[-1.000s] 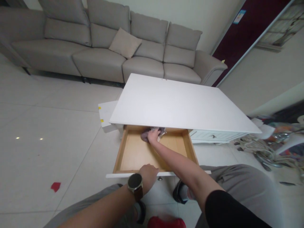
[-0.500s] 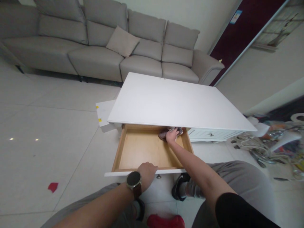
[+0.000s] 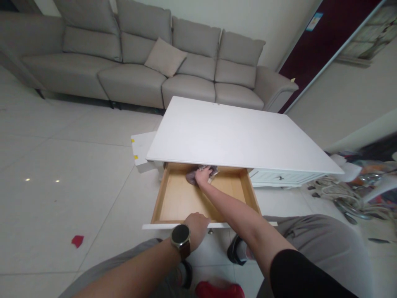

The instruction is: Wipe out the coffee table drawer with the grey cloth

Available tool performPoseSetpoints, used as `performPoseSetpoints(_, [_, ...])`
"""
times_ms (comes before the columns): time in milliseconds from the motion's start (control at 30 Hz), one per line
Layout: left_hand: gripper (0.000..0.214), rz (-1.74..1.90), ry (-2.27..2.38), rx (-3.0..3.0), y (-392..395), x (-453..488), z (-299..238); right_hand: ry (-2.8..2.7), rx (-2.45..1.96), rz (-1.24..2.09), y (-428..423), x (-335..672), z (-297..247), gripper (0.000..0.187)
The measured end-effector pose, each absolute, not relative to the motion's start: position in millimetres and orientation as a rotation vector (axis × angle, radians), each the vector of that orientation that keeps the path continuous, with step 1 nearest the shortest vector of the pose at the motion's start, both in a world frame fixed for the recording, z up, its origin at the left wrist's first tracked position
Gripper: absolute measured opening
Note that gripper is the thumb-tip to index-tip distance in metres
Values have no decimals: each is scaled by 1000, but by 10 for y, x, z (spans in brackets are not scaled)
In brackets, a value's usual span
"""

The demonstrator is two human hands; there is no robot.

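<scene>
A wooden drawer (image 3: 180, 203) is pulled out of a white coffee table (image 3: 242, 132). Inside it, toward the back, my right hand (image 3: 203, 176) presses a crumpled, dark patterned cloth (image 3: 191, 178) against the drawer floor. Its fingers are closed on the cloth, partly hidden by the folds. My left hand (image 3: 198, 227), with a watch on the wrist, grips the top edge of the white drawer front (image 3: 155, 227), just left of the small metal knob (image 3: 210, 231).
A grey sofa (image 3: 133, 82) with a beige cushion (image 3: 166, 57) stands behind the table. A white box (image 3: 143, 145) sits by its left side. Cords and assorted items (image 3: 338, 190) lie on the floor at right. A red scrap (image 3: 77, 241) lies at left; a red object (image 3: 220, 289) is between my feet.
My right hand has slid the cloth leftward along the back of the drawer. My left hand keeps its hold on the drawer front. The whole view has shifted slightly.
</scene>
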State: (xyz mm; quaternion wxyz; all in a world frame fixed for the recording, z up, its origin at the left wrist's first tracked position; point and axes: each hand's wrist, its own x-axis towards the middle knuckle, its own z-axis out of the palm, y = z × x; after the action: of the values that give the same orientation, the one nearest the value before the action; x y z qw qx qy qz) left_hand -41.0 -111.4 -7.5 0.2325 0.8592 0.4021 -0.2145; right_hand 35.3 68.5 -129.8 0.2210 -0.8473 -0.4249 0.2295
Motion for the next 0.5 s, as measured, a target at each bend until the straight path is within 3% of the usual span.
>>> performPoseSetpoints(233, [39, -641, 1117, 2355, -1104, -380, -18, -1299, -2114, 766, 732, -13, -1502, 70])
performPoseSetpoints(500, [37, -554, 1094, 2378, -1111, -417, -153, -983, -2349, 423, 551, 1488, -1396, 70])
